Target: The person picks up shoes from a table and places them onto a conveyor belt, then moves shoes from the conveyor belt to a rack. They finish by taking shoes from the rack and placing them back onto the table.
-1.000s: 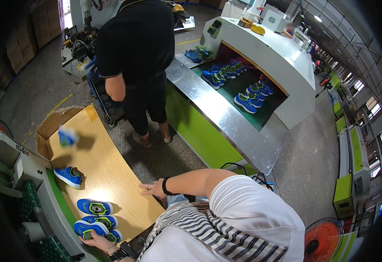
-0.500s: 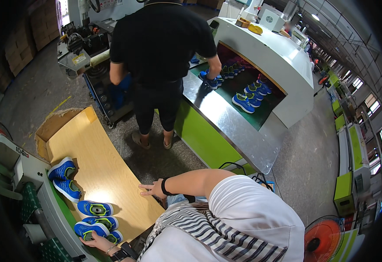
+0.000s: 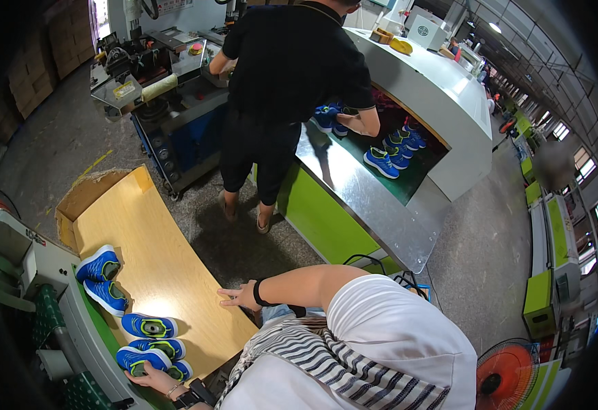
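Note:
Several blue sneakers with white soles and lime-green collars lie along the left side of a light wooden board. My left hand [image 3: 151, 380] grips the nearest blue sneaker [image 3: 139, 360] at the board's near left corner; part of the fingers is hidden against it. Tight beside it sit another sneaker [image 3: 178, 371] and, just beyond, more of the same, one of them a sneaker [image 3: 150, 326] lying crosswise. Farther up rests a pair, its upper sneaker [image 3: 98, 264] tilted. My right hand [image 3: 241, 296] rests with fingers stretched out on the right edge of the wooden board [image 3: 145, 232], holding nothing.
A co-worker in black [image 3: 299, 75] stands ahead, one arm at sneakers on the green conveyor belt [image 3: 408, 183] of a white tunnel machine [image 3: 449, 109]. A metal table [image 3: 353, 191] juts toward me. A dark machine [image 3: 169, 96] stands left; an orange fan [image 3: 497, 379] is at lower right.
The co-worker has shifted right and leaned over the belt, the left arm now reaching toward the machine at left. My hands and the sneakers on the board have hardly moved.

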### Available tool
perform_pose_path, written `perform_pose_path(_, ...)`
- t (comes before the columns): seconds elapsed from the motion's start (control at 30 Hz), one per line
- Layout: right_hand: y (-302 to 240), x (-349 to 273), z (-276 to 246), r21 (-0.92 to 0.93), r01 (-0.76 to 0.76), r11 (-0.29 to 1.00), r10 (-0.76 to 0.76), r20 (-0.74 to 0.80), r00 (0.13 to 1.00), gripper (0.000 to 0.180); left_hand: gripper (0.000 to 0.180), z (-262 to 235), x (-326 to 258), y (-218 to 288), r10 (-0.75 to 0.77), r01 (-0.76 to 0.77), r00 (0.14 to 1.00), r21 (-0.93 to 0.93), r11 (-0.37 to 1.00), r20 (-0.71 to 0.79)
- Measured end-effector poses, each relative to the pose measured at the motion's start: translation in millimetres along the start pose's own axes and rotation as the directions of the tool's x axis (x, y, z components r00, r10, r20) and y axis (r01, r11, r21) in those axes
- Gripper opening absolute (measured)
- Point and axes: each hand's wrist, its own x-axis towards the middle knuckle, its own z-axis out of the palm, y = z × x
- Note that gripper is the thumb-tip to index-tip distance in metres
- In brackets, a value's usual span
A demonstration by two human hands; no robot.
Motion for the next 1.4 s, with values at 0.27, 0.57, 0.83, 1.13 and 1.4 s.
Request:
perform_pose_path(0.27,1,-8,0,0.074,0.02,0.997,-0.019,-0.009,1.0,0.112,0.068,-1,-4,3,0.018,-0.018,1.0,0.011,1.0,-0.013)
perform_pose_path(0.57,12,-3,-58,0.225,0.133,0.965,-0.071,-0.264,0.962,0.041,0.071,4,-20,49,0.013,-0.01,1.0,-0.107,0.994,0.024)
perform_pose_path(0.83,-38,124,-191,0.024,0.434,0.901,-0.286,-0.718,0.634,0.042,0.076,-8,-26,35,0.079,-0.081,0.996,-0.077,0.994,-0.032)
perform_pose_path(1.13,-67,299,-311,-0.46,0.184,0.869,-0.457,-0.601,0.656,0.119,0.08,-10,-38,42,-0.071,0.074,0.997,-0.124,0.99,0.027)
perform_pose_path(1.4,4,317,-309,0.393,0.307,0.867,0.019,-0.642,0.767,0.073,0.08,-4,-31,48,-0.019,0.02,0.999,-0.003,1.0,0.033)
